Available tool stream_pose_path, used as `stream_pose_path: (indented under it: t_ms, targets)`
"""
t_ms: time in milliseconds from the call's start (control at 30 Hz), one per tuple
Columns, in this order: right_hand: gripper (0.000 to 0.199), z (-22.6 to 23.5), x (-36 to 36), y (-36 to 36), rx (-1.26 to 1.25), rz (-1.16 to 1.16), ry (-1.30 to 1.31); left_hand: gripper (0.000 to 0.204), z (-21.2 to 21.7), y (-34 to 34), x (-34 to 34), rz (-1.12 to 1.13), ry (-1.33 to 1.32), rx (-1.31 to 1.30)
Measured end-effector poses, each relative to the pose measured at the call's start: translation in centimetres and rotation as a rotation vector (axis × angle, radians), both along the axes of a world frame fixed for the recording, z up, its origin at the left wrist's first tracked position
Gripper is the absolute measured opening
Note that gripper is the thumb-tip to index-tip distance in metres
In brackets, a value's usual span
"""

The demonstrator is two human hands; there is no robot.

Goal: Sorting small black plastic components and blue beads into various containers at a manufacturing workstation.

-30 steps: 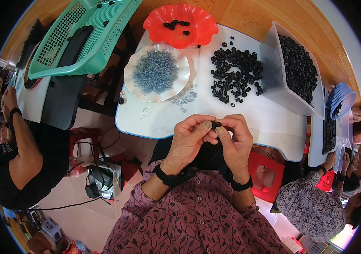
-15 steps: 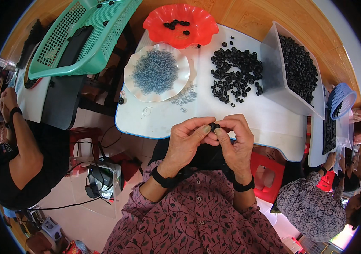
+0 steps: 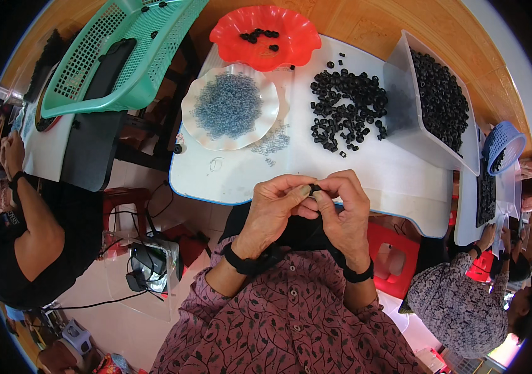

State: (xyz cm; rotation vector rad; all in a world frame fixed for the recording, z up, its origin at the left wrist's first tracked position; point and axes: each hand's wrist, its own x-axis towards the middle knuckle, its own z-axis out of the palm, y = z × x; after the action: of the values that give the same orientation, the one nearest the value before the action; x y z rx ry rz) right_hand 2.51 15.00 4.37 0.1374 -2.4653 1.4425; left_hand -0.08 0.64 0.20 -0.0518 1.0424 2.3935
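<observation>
Between my fingertips is a small black plastic part (image 3: 314,187), mostly covered by thumbs and fingers. My left hand (image 3: 273,209) pinches it from the left, and my right hand (image 3: 345,209) from the right, just off the table's front edge. Beyond them, a heap of loose black parts (image 3: 347,106) lies on the white table (image 3: 372,171). A white scalloped plate (image 3: 267,128) carries a pile of small clear bluish rings (image 3: 228,105), with some more spilled beside it. Several black pieces (image 3: 260,35) sit in a red wavy-rimmed dish (image 3: 300,50) at the back.
A translucent bin (image 3: 401,93) full of black parts stands on the right. To the left is a green basket (image 3: 116,100) over a black-edged table. One person (image 3: 35,243) works on the left, another (image 3: 459,299) on the right. A red stool (image 3: 394,258) stands beside me.
My two hands have drawn slightly closer around the small black part, the right one shifting a little left. Less of the part shows between the fingertips. The dishes and heaps stay in place.
</observation>
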Motion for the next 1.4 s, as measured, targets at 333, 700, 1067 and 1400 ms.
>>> stream_pose_path:
  t_ms: [333,700,1067,1400]
  targets:
    - [0.014,0.4,-0.3,-0.2,0.031,0.025,0.055,0.021,1.1,0.0,0.0,0.096,-0.022,0.001]
    - [0.014,-0.5,0.0,-0.9,0.119,0.006,0.075,0.023,0.2,0.2,-0.1,0.116,0.011,-0.078]
    - [0.04,-2.2,0.0,-2.2,-0.375,-0.106,-0.219,0.023,0.0,0.7,0.8,0.047,0.169,-0.192]
    - [0.041,-1.8,-0.8,-3.4,-0.23,-0.134,-0.166,0.024,0.9,1.0,1.2,0.098,0.171,-0.123]
